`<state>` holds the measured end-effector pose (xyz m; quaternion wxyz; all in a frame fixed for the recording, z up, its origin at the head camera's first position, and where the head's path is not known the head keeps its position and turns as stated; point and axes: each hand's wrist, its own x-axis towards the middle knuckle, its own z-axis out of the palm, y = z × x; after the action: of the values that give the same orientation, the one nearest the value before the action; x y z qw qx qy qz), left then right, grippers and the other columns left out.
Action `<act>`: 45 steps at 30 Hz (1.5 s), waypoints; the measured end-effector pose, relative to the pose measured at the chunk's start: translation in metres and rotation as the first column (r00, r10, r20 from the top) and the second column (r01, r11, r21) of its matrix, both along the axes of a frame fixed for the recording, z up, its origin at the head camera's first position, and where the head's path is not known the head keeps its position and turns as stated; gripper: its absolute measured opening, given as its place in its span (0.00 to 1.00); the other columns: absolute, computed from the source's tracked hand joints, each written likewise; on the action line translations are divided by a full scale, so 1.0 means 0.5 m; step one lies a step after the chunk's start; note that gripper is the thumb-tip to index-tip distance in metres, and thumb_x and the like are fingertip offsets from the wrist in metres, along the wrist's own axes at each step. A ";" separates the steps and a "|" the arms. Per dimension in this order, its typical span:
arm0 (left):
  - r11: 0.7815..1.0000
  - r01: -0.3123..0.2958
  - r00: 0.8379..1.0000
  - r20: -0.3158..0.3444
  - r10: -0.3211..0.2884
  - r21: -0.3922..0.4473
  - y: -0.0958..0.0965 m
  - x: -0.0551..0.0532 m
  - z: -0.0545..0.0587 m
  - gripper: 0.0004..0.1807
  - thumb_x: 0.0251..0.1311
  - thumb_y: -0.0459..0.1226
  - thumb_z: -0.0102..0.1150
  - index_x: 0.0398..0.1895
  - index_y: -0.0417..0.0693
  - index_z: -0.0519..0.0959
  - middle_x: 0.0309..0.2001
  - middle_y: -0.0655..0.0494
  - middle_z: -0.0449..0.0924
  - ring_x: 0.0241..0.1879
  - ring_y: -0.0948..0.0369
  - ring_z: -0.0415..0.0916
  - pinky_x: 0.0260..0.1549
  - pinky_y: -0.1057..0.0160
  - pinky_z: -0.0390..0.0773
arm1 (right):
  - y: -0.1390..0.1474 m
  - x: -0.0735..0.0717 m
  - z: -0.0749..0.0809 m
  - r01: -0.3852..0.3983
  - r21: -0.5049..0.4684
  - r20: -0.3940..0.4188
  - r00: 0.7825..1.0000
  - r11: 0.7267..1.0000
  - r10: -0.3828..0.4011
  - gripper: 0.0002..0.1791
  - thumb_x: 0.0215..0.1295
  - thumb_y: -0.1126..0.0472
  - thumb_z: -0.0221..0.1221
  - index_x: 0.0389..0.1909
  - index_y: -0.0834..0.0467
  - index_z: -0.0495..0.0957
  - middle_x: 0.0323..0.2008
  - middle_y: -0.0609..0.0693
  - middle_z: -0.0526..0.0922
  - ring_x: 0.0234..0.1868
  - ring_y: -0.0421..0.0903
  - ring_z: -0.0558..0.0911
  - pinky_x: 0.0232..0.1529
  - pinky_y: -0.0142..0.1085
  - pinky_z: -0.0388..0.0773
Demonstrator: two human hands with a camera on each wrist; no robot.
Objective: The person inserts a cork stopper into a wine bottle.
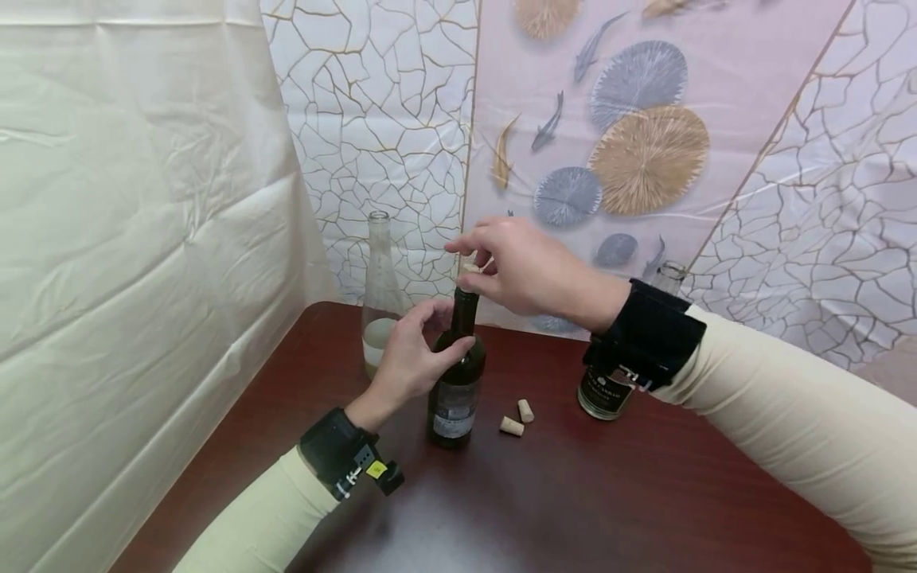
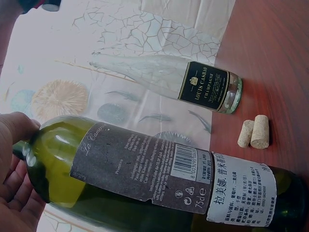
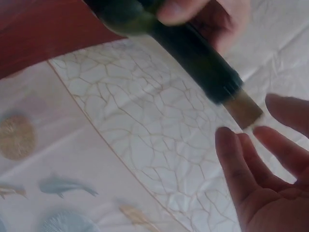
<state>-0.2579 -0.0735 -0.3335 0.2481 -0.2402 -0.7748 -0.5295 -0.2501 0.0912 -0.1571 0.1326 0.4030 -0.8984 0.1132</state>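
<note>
A dark green wine bottle [image 1: 446,390] stands upright on the table, its grey and white labels readable in the left wrist view. My left hand [image 1: 410,356] holds it at the neck, with the thumb on one side and the fingers on the other. From the bottle's mouth a cork [image 3: 244,110] sticks partway out. My right hand [image 1: 526,267] is around the cork's top end, its fingers spread; in the right wrist view a small gap shows between the fingertips and the cork. Two loose corks [image 2: 260,131] lie beside the bottle on the table.
Behind to the left stands a clear bottle [image 1: 382,278] with a pale label. A clear champagne bottle [image 2: 154,75] with a black label is at the right, partly behind my right wrist. The dark red table [image 1: 544,493] meets patterned cloth [image 1: 387,95] at the back.
</note>
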 end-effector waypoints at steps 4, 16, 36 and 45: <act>1.000 -0.005 1.000 -0.021 0.005 -0.012 0.000 -0.001 -0.002 0.21 0.54 0.43 0.70 0.51 0.49 0.78 0.39 0.55 0.80 0.37 0.61 0.76 0.38 0.53 0.81 | -0.012 -0.009 0.042 0.061 0.048 0.089 0.994 0.997 -0.065 0.15 0.59 0.57 0.66 0.47 0.57 0.85 0.39 0.50 0.87 0.38 0.44 0.84 0.41 0.38 0.81; 1.000 -0.031 0.999 -0.015 0.031 0.000 0.004 0.001 0.000 0.19 0.52 0.37 0.72 0.47 0.45 0.78 0.38 0.50 0.81 0.38 0.55 0.77 0.38 0.49 0.81 | -0.046 -0.026 0.089 0.132 0.274 0.277 0.938 0.953 -0.210 0.05 0.58 0.57 0.67 0.32 0.53 0.88 0.28 0.47 0.89 0.25 0.40 0.86 0.35 0.36 0.81; 1.000 -0.008 0.999 -0.045 0.007 -0.016 0.000 -0.007 0.011 0.20 0.53 0.40 0.71 0.49 0.48 0.78 0.38 0.56 0.80 0.37 0.61 0.75 0.35 0.57 0.80 | -0.022 -0.028 0.072 0.086 0.112 0.345 0.931 0.990 -0.120 0.03 0.61 0.65 0.63 0.30 0.61 0.85 0.27 0.53 0.89 0.26 0.42 0.87 0.34 0.33 0.84; 1.000 -0.004 1.000 0.007 0.004 -0.003 0.006 0.001 0.006 0.22 0.52 0.38 0.72 0.50 0.45 0.77 0.39 0.50 0.80 0.38 0.55 0.75 0.37 0.52 0.80 | -0.017 -0.028 0.060 0.092 0.075 0.393 0.912 0.993 -0.114 0.04 0.61 0.66 0.63 0.30 0.62 0.84 0.30 0.56 0.89 0.28 0.45 0.88 0.32 0.33 0.84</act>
<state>-0.2572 -0.0704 -0.3307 0.2459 -0.2373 -0.7771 -0.5286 -0.2643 0.0829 -0.1272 -0.0573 0.3275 -0.9293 0.1608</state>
